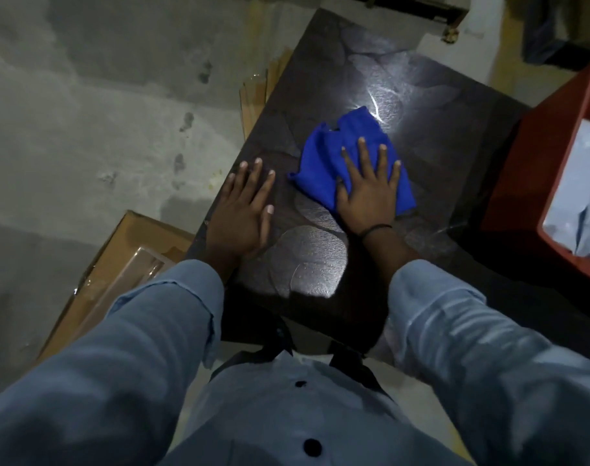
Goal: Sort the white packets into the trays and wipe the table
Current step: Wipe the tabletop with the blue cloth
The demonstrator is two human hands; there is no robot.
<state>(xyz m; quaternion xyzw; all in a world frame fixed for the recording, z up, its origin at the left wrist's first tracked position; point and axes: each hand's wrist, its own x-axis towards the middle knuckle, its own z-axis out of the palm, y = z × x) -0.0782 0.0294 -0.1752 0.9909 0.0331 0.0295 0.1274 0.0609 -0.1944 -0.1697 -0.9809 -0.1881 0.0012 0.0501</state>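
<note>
A dark patterned table (431, 105) fills the middle of the head view. A crumpled blue cloth (324, 156) lies on it, and my right hand (369, 190) presses flat on the cloth's near half with fingers spread. My left hand (245, 206) rests palm down on the bare tabletop at its left edge, fingers apart, holding nothing. At the right edge stands a red tray (529, 183) with white packets (579, 203) inside; only part of it shows.
Cardboard boxes (119, 264) lie on the grey concrete floor left of the table, and flat board pieces (253, 95) lean by its far left side. A bright light reflection sits on the tabletop just beyond the cloth.
</note>
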